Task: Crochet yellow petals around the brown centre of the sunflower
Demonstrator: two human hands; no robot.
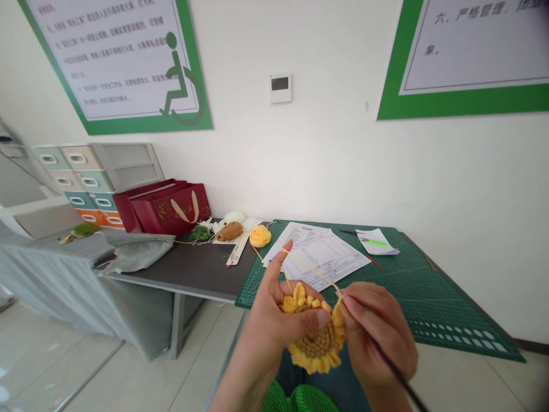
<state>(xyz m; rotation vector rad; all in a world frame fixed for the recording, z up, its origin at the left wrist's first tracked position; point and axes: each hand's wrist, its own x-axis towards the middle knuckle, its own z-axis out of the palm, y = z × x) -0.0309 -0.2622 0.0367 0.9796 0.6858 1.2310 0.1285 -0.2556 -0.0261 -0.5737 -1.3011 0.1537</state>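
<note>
A crocheted sunflower (pixel 315 341) with a brown centre and ruffled yellow petals is pinched in my left hand (pixel 278 320), thumb across its face. My left index finger points up, with yellow yarn (pixel 309 266) running over it to the flower's right edge. There my right hand (pixel 377 332) grips a crochet hook (pixel 392 366) with a dark handle, its tip at the petals and partly hidden by the fingers. The yarn leads back toward a yellow yarn ball (pixel 260 236) on the table.
Printed sheets (pixel 319 257) lie on a green cutting mat (pixel 429 286), near a green marker (pixel 375 242) on white paper. Brown yarn (pixel 230 230), green yarn (pixel 200 232) and a dark red gift bag (pixel 171 209) sit leftward. Drawer units (pixel 92 182) stand against the wall.
</note>
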